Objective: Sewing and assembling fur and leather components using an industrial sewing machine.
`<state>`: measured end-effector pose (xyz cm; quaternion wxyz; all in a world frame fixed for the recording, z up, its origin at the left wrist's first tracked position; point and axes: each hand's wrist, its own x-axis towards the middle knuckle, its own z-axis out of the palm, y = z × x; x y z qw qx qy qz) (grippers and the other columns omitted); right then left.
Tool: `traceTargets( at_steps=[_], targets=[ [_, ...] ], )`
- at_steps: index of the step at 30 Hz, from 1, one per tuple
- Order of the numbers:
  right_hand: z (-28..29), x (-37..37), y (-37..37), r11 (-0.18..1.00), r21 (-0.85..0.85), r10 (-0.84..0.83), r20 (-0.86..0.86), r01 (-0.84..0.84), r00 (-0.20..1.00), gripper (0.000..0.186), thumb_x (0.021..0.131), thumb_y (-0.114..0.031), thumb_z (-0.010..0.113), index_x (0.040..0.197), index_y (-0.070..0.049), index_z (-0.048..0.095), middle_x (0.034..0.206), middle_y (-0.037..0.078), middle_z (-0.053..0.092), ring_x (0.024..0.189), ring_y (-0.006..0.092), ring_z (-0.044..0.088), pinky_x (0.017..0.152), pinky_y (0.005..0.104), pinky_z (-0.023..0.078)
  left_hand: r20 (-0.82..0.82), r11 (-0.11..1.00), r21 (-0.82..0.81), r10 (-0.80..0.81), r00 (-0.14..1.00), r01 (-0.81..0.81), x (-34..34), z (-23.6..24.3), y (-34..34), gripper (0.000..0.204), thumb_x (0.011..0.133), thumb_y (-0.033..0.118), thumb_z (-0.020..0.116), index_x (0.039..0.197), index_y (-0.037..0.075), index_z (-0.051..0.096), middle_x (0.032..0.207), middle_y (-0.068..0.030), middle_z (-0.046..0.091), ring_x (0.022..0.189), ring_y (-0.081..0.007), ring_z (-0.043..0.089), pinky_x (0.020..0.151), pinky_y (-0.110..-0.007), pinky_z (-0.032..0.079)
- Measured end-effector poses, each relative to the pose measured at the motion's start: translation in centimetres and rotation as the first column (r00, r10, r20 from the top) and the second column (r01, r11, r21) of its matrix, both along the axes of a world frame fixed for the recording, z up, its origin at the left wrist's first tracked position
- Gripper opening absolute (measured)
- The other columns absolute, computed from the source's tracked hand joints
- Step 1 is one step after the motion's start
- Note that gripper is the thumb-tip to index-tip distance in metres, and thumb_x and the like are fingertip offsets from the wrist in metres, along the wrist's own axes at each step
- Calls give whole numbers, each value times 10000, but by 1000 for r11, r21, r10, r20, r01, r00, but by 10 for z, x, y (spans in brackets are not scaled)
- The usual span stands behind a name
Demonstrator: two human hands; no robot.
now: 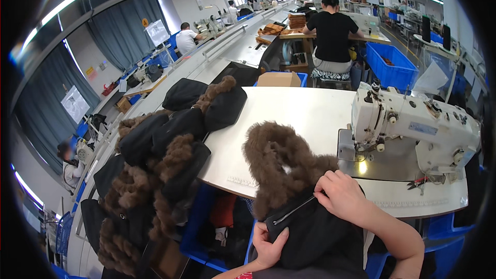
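1. I rest the black fur-trimmed garment piece [323,240] across the sewing table's [310,104] front edge.
2. My left hand [269,246] clamps the zipper's [295,211] lower end; my right hand [343,197] pinches near its upper end — hands apart.
3. I should tension evenly — brown fur [274,163] clear of the zipper.

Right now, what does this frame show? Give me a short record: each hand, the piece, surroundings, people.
Left hand: holds the black fabric piece near the lower end of its zipper
Right hand: grips it at the zipper's upper end
Trim: brown fur, lying on the white table
Right side: white sewing machine
Left side: pile of black, fur-trimmed pieces
Ahead: co-worker in black top, back to camera
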<state>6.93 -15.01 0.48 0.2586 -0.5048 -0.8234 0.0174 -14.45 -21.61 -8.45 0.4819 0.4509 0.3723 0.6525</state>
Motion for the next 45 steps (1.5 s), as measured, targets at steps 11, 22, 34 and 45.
traceTargets(
  at_steps=[11, 22, 34, 45],
  targets=[
    [-1, 18, 7, 968, -250, -56, -88, 33, 995, 103, 840, -140, 673, 888, -78, 606, 871, 77, 591, 869, 280, 602, 764, 381, 496, -26, 1000, -10, -16, 1000, 16, -2, -4, 1, 333, 820, -21, 735, 961, 75, 449, 967, -30, 610, 862, -67, 564, 802, -252, 473],
    [1, 23, 11, 925, -378, -99, -149, 36, 984, 119, 809, -148, 635, 884, -60, 609, 867, 110, 610, 863, 305, 617, 775, 405, 507, -16, 1000, -16, -27, 1000, 26, -2, -10, 4, 343, 819, -16, 742, 959, 72, 442, 969, -43, 620, 863, -72, 577, 802, -250, 483],
    [-5, 31, 17, 888, -456, -128, -128, 56, 983, 135, 801, -165, 650, 868, -55, 611, 899, 116, 614, 865, 303, 632, 774, 394, 517, -65, 1000, -1, -2, 998, 2, -6, -10, 4, 380, 792, -39, 758, 914, 86, 420, 893, -27, 602, 800, -57, 556, 754, -241, 477],
    [3, 34, 21, 908, -415, -101, -104, 49, 990, 146, 799, -160, 666, 842, -31, 613, 871, 135, 624, 874, 305, 629, 778, 391, 513, 94, 998, 63, 5, 996, -11, 0, -21, 10, 204, 797, 58, 743, 963, 77, 625, 987, -106, 658, 813, -284, 608, 740, -388, 507]
  ],
)
